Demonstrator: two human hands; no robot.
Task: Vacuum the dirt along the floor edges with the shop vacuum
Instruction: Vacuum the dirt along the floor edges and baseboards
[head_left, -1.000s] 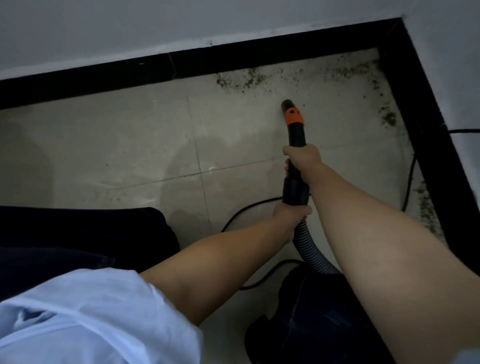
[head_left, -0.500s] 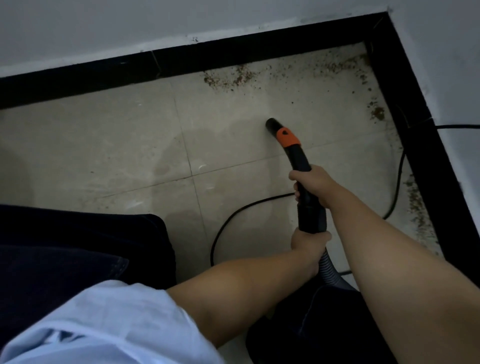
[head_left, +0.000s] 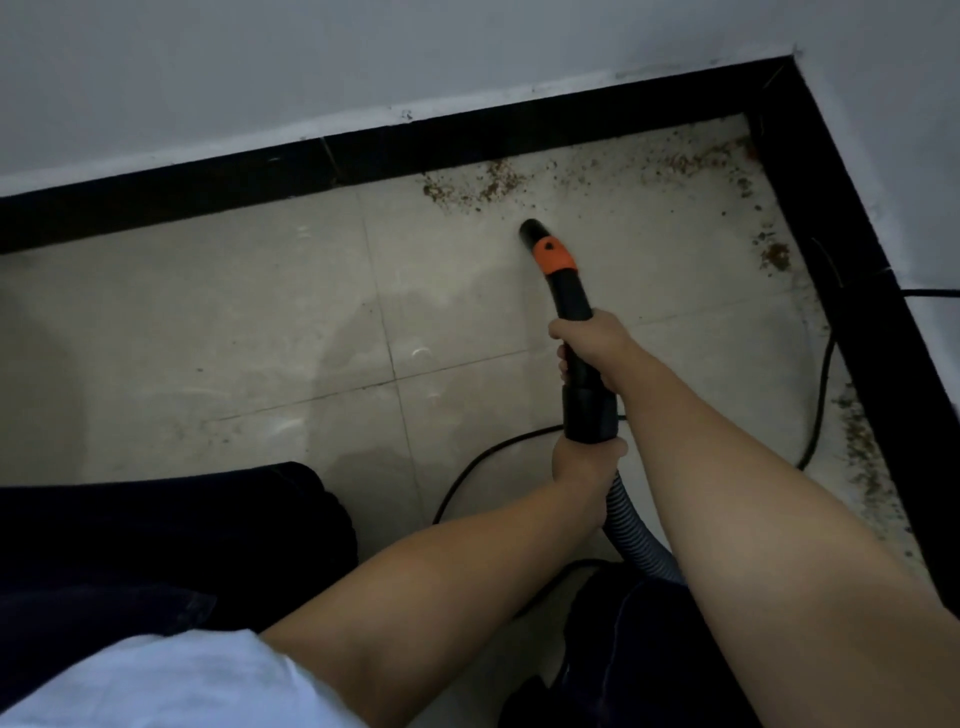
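Gripping wand (head_left: 571, 306) w/ both hands (head_left: 592, 343) (head_left: 582, 462) — nozzle (head_left: 532, 234) ahead, near dirt (head_left: 472, 187).

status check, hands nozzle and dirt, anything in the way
Right hand grips the wand, left hand grips the hose cuff. Nozzle just short of the dirt by the baseboard. Power cord lies along the right edge.

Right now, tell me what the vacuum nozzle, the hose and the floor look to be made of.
Vacuum nozzle: looks like rigid moulded plastic, matt black with an orange collar. Hose: probably flexible plastic, grey and ribbed along its length. Floor: seems to be glazed ceramic tile, pale beige, with grout lines and a faint sheen; dirt lies loose on it.
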